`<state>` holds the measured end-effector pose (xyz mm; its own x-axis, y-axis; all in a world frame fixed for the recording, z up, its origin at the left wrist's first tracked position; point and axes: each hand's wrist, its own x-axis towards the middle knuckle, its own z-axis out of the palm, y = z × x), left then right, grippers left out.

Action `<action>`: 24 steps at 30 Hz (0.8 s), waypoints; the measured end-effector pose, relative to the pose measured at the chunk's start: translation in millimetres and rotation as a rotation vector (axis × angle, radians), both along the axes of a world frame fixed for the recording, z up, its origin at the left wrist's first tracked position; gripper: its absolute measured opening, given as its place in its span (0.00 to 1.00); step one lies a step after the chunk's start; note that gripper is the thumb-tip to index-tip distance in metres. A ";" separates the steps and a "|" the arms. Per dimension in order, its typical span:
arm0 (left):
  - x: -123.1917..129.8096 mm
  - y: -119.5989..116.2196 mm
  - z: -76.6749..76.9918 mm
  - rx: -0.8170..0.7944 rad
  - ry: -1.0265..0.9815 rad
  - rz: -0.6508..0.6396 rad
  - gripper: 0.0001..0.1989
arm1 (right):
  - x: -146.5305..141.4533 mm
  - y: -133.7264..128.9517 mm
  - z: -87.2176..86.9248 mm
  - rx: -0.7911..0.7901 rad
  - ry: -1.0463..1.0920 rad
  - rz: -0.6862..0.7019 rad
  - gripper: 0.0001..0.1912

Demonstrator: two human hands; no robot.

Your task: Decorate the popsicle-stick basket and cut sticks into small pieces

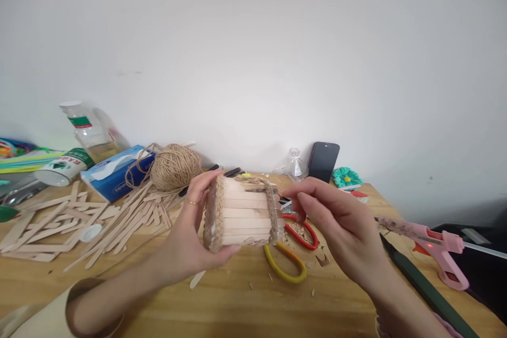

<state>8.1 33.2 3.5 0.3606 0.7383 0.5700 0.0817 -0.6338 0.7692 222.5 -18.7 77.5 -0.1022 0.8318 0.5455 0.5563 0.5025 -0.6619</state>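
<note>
A pale wall stands behind a wooden table. Think of the little stick box as the middle of a clock. It is up in front of the person, over the table. A rope braid goes around its left end, and one more is at its right end. The flat sticks in its side run from 9 o'clock to 3 o'clock. The left hand is the one on the box, gripping it from 9 o'clock, thumb below and fingers on top. The right hand comes in from 3 o'clock, so the sticks point at its fingertips. Its thumb and first finger are bent close together, just beside the right braid. I cannot tell if they touch it or pinch something. A red handle is a bit below 3 o'clock, and a yellow handle is between 4 and 5. Farther off, the string ball is near 10 o'clock, with loose sticks at 9. The phone leans at 2 o'clock. The pink glue gun is well apart, near 3, with a small red light.
</note>
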 end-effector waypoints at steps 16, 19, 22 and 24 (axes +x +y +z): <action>-1.2 1.4 -5.0 0.403 0.071 0.082 0.48 | -10.8 -1.0 -14.4 0.309 -0.513 0.058 0.07; -1.2 1.3 -4.7 0.402 0.094 0.109 0.49 | -13.1 -0.7 -14.3 0.359 -0.564 0.037 0.08; -0.3 2.8 -5.1 0.420 0.078 0.103 0.49 | -12.8 -0.8 -12.6 0.326 -0.494 0.034 0.08; 0.5 4.7 -6.4 0.441 0.046 0.095 0.49 | -10.6 -1.0 -10.4 0.328 -0.369 0.008 0.08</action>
